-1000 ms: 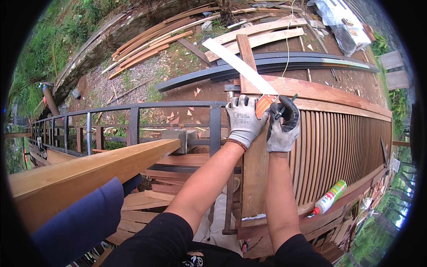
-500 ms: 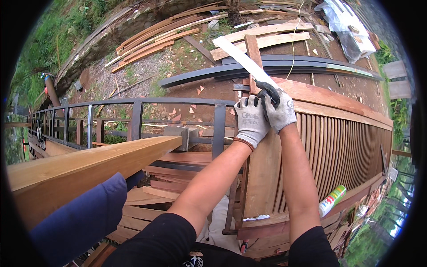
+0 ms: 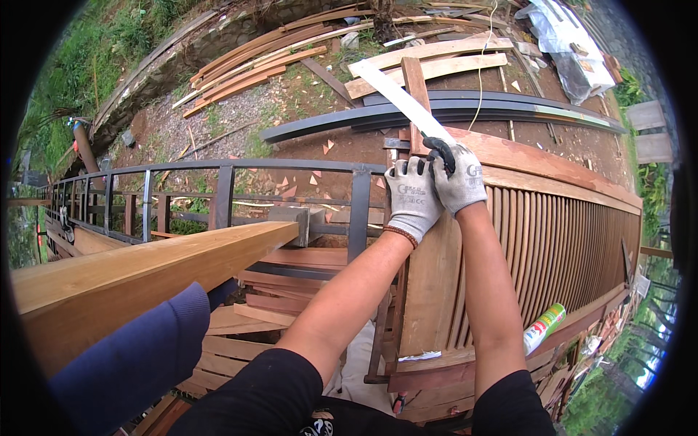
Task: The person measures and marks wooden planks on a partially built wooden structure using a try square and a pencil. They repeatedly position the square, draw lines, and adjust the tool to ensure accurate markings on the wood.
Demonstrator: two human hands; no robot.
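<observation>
A slatted wooden panel (image 3: 430, 291) lies in front of me, with a long white strip (image 3: 398, 93) reaching out from its far left corner. My left hand (image 3: 413, 195), in a grey glove, rests at that corner, fingers extended and their tips slightly apart. Against it is my right hand (image 3: 459, 174), also gloved, with dark, bent fingertips pinched over the strip's near end. A small dark point shows at those fingertips; what it belongs to is hidden. Beside the strip, a narrow brown wooden piece (image 3: 416, 87) sticks out beyond the panel.
A thick timber beam (image 3: 160, 258) and a dark blue sleeve (image 3: 145, 349) occupy the left. A dark metal railing (image 3: 225, 196) runs beyond them. On the panel's right lies a spray can (image 3: 544, 327). Dark metal bars (image 3: 334, 125) and timber boards (image 3: 254, 73) lie on the ground.
Both hands have barely shifted, the right one very slightly to the right. The white strip stays almost in place.
</observation>
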